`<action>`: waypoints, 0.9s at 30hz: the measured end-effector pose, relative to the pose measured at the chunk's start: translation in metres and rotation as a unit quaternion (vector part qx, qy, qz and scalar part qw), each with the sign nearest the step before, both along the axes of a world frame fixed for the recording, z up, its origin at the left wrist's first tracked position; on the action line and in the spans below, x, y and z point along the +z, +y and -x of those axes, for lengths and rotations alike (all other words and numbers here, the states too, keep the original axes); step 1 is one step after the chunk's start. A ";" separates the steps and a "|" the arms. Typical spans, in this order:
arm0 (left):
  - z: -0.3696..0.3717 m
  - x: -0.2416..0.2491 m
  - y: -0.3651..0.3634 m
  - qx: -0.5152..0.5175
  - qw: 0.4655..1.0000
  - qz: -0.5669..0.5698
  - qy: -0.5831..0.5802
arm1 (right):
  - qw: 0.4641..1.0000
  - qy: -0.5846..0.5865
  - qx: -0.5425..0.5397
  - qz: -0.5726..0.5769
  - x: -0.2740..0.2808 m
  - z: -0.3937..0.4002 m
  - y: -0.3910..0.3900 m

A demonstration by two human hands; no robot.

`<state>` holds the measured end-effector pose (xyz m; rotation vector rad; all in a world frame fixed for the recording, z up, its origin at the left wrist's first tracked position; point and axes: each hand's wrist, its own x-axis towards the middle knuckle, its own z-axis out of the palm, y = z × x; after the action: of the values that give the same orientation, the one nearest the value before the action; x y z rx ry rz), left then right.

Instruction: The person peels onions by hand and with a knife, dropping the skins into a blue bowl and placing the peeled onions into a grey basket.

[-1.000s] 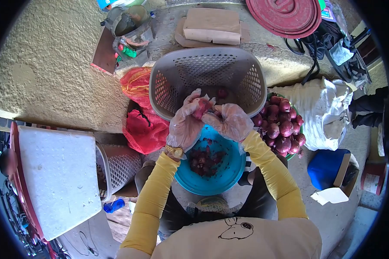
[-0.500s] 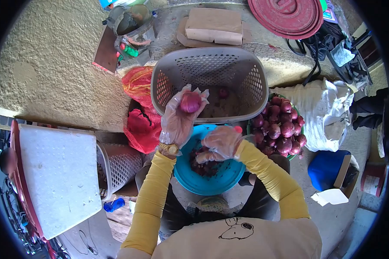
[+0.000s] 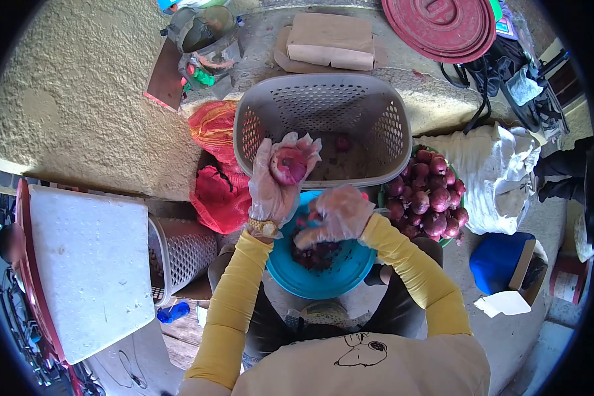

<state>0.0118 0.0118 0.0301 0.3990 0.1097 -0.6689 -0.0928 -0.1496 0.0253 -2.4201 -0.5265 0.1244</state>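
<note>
My left hand (image 3: 276, 181), in a clear plastic glove, cups a red onion (image 3: 288, 165) at the near rim of the grey-beige perforated basket (image 3: 323, 179). My right hand (image 3: 343, 212), also gloved, is over the blue basin (image 3: 290, 280), slightly blurred, its fingers curled. A small red end of something (image 3: 365, 196) shows beside that hand; the rest is hidden. Onion skins (image 3: 317, 257) lie in the basin, and reddish bits show by the right fingertips. One onion (image 3: 342, 142) sits inside the basket.
Right of the basket, a green-rimmed container holds a heap of red onions (image 3: 435, 198), beside a white sack (image 3: 501, 185). Red mesh bags (image 3: 218, 198) lie at left, near a white foam board (image 3: 89, 270) and another perforated basket (image 3: 185, 254). A blue container (image 3: 501, 264) stands at right.
The onion has turned in my left hand, showing a paler ringed face. My right hand's fingers have shifted over the basin, with reddish bits now visible beside them.
</note>
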 end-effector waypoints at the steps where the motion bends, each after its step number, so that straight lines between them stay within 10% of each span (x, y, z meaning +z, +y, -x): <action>1: 0.001 -0.006 0.000 -0.003 1.000 0.005 -0.025 | 0.997 0.026 -0.055 -0.050 0.007 -0.002 -0.002; 8: 0.016 -0.011 -0.014 0.040 0.993 -0.061 -0.093 | 0.950 -0.007 -0.244 -0.195 0.015 -0.008 0.005; 27: 0.018 -0.012 -0.016 0.064 0.966 -0.092 -0.233 | 0.945 0.078 -0.247 -0.200 0.034 -0.009 0.003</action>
<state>-0.0059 -0.0043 0.0180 0.7119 -0.2507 -0.4241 -0.0841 -0.1470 0.0596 -2.0454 0.1307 -0.0095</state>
